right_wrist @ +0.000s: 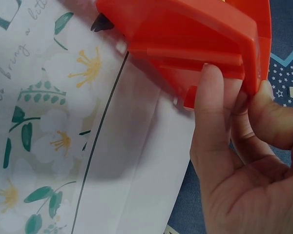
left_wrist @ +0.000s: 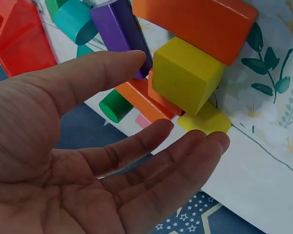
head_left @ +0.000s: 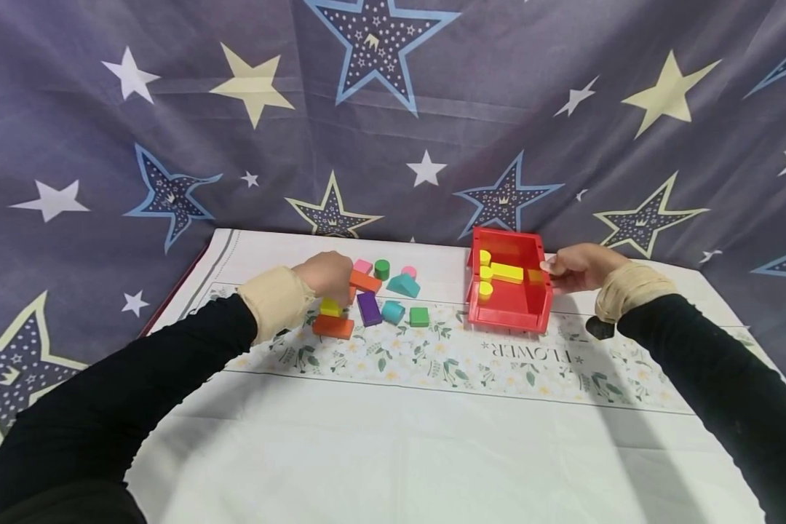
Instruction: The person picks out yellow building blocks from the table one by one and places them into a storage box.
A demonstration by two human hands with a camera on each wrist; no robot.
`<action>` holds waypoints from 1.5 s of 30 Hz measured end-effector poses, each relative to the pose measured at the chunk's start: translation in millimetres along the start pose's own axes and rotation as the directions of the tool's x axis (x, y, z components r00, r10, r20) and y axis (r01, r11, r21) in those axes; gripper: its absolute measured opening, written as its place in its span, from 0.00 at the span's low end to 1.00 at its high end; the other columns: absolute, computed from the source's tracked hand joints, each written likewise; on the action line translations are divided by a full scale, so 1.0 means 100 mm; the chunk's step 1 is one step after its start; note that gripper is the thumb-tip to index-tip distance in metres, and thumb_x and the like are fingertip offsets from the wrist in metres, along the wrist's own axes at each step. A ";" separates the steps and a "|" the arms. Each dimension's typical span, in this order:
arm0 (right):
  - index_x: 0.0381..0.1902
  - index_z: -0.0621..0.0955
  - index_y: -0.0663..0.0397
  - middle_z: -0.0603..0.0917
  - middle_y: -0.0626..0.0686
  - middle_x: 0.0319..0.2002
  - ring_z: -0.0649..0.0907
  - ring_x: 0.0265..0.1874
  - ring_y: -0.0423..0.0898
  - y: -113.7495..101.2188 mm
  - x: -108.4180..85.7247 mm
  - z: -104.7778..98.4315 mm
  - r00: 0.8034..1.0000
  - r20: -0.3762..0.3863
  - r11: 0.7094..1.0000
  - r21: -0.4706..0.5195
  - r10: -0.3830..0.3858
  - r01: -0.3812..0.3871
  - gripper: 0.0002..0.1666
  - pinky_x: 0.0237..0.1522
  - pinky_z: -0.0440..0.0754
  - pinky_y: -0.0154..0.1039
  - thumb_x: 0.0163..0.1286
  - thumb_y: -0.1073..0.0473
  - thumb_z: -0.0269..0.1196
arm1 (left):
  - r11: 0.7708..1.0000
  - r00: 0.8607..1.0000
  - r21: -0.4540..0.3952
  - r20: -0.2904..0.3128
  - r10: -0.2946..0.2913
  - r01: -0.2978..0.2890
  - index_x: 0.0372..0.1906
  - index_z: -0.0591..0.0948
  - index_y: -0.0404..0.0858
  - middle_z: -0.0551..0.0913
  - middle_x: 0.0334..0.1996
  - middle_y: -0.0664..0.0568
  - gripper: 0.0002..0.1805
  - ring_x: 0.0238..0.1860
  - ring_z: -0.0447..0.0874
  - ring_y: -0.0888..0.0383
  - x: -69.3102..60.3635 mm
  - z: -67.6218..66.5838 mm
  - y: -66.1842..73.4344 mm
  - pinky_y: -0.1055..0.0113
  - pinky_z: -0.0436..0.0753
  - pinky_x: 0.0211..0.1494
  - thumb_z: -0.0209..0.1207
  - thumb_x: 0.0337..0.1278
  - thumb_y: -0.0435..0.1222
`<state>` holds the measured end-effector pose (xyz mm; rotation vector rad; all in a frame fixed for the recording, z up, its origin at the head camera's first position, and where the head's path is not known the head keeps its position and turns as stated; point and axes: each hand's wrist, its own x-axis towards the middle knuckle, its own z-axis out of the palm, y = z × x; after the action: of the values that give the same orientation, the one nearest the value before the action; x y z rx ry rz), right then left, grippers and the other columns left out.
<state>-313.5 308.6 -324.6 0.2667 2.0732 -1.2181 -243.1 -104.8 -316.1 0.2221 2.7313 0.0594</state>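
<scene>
My left hand point(head_left: 327, 275) is over the pile of blocks, thumb and fingers apart with nothing between them. Closest to its fingertips are a yellow block point(left_wrist: 188, 73) and a second yellow block point(left_wrist: 205, 119) lying lower. An orange block point(head_left: 333, 327) lies in front of the yellow one, and a purple block point(head_left: 370, 308) to its right. With my right hand point(head_left: 579, 266) I grip the right side wall of a red bin point(head_left: 507, 316), thumb at the rim and fingers under its outer ledge. Several yellow blocks point(head_left: 507, 273) lie inside the bin.
Between the left hand and the bin lie a green cylinder point(head_left: 382, 270), a teal triangle point(head_left: 403, 285), a teal cylinder point(head_left: 393, 312), a green block point(head_left: 419, 317) and pink pieces point(head_left: 409, 272). A star-patterned curtain point(head_left: 426, 131) hangs behind the white tablecloth point(head_left: 393, 451).
</scene>
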 end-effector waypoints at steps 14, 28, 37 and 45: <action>0.46 0.66 0.61 0.79 0.45 0.25 0.81 0.25 0.37 -0.01 -0.01 0.00 1.000 0.004 1.000 0.000 0.001 -0.001 0.05 0.38 0.87 0.32 0.81 0.63 0.47 | 0.999 0.999 -0.026 0.007 -0.045 0.045 0.54 0.81 0.31 0.85 0.46 0.43 0.24 0.38 0.77 0.53 0.01 0.10 0.00 0.63 0.79 0.43 0.70 0.51 0.33; 0.46 0.67 0.62 0.79 0.46 0.25 0.81 0.25 0.37 -0.01 0.00 0.00 1.000 0.009 1.000 0.007 -0.002 0.002 0.05 0.37 0.87 0.32 0.80 0.64 0.47 | 0.999 0.999 -0.014 -0.028 -0.037 0.036 0.48 0.84 0.31 0.87 0.41 0.44 0.19 0.35 0.78 0.54 0.06 0.16 0.02 0.65 0.81 0.41 0.69 0.47 0.30; 0.46 0.67 0.61 0.80 0.45 0.25 0.82 0.25 0.36 0.01 0.00 -0.01 1.000 0.018 1.000 0.017 -0.015 0.015 0.05 0.37 0.87 0.32 0.80 0.63 0.47 | 0.997 0.997 -0.049 -0.040 -0.061 0.059 0.53 0.82 0.29 0.86 0.47 0.40 0.22 0.37 0.77 0.53 0.05 0.19 0.03 0.62 0.82 0.46 0.69 0.49 0.29; 0.46 0.67 0.61 0.80 0.45 0.25 0.82 0.25 0.36 0.01 0.01 -0.02 1.000 0.018 0.999 0.024 -0.023 0.022 0.03 0.38 0.87 0.32 0.80 0.65 0.47 | 0.997 0.997 -0.039 -0.049 -0.061 0.059 0.51 0.82 0.30 0.87 0.45 0.42 0.21 0.35 0.77 0.54 0.06 0.19 0.02 0.65 0.79 0.40 0.70 0.48 0.29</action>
<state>-314.0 310.6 -325.6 0.2432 2.0525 -1.2545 -240.8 -101.4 -336.1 0.1296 2.7816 0.1011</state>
